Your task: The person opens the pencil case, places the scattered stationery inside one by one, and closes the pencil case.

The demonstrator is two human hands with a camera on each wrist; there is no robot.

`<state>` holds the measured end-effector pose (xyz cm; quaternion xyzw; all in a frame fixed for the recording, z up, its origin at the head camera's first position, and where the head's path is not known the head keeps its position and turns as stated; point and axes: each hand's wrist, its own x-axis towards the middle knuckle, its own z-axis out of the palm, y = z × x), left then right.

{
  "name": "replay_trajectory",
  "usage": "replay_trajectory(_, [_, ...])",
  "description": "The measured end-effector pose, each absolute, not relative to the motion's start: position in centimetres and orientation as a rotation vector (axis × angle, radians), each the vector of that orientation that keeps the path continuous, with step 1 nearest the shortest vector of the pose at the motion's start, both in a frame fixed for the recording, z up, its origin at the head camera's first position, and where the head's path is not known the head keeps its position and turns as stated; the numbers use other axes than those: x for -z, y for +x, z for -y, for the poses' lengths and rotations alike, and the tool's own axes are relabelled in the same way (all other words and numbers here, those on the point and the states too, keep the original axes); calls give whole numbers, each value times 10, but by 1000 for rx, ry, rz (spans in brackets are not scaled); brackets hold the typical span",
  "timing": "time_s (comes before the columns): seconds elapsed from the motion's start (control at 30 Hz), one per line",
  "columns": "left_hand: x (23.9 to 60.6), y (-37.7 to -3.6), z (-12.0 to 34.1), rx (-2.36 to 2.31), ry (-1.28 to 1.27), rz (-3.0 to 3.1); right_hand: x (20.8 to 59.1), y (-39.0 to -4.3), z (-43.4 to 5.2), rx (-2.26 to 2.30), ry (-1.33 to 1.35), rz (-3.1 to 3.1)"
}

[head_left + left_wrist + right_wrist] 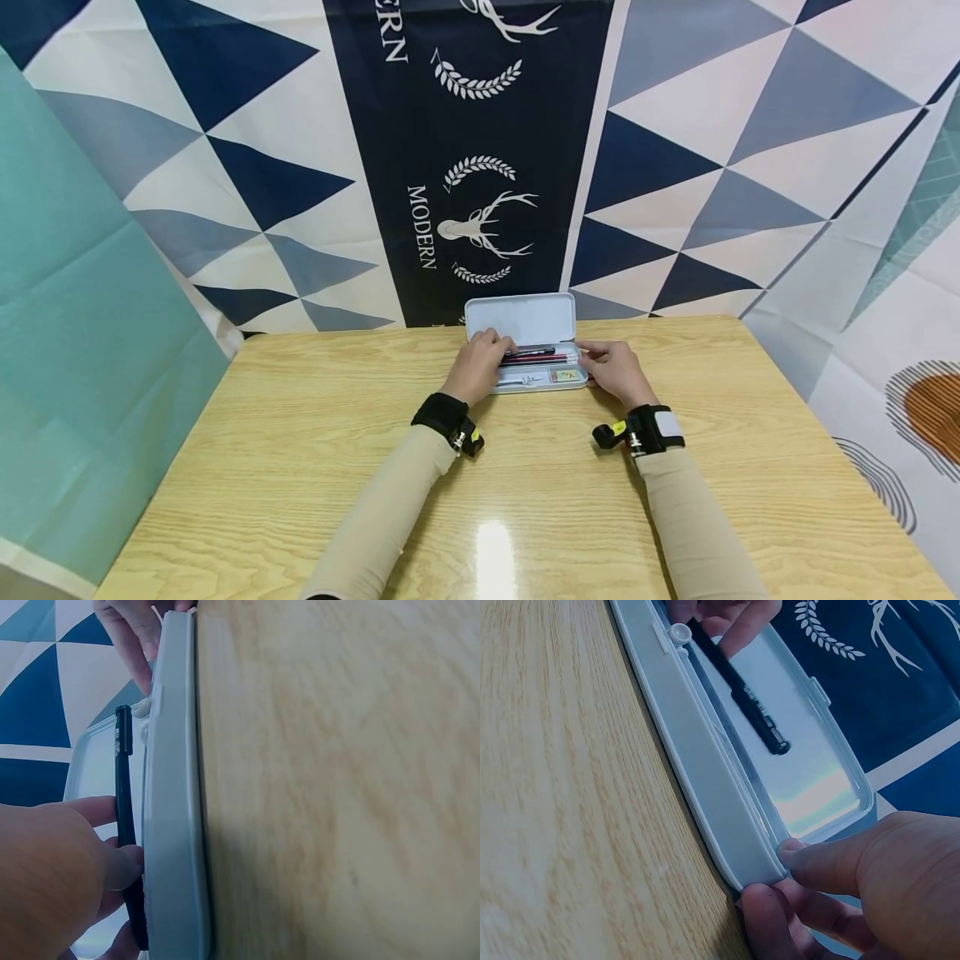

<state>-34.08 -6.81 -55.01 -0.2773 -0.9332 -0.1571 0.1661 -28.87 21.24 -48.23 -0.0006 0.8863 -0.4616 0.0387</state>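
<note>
A pale blue pencil case (520, 321) lies at the table's far edge, its lid raised against the backdrop. My left hand (477, 364) is over the left part of the case and pinches a black pen (124, 776) between thumb and fingers. In the right wrist view the pen (742, 690) appears lifted above the case's rim. My right hand (617, 372) holds the right end of the case, thumb on the rim and fingers below it (761, 904). Inside lie dark red pencils (528, 360), a whitish slender tool (527, 381) and a small yellow-green patterned block (566, 376).
The wooden table (525, 475) stretches out in front of the case. Behind it hangs a patterned cloth (480, 125) close to the lid. A teal sheet (75, 333) borders the left side, a white printed sheet (862, 350) the right.
</note>
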Motion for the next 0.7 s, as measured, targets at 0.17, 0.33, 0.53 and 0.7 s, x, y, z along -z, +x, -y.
replay_trajectory(0.17, [527, -320, 63, 490, -762, 2717, 482, -288, -213, 1413, -13, -2711])
replay_trajectory(0.33, [525, -321, 61, 496, -759, 2739, 482, -289, -213, 1415, -10, -2708])
replay_trajectory(0.53, [540, -334, 62, 490, -767, 2738, 482, -288, -213, 1414, -9, -2705])
replay_trajectory(0.7, [545, -338, 63, 439, -765, 2751, 481, -287, -214, 1416, -19, -2706])
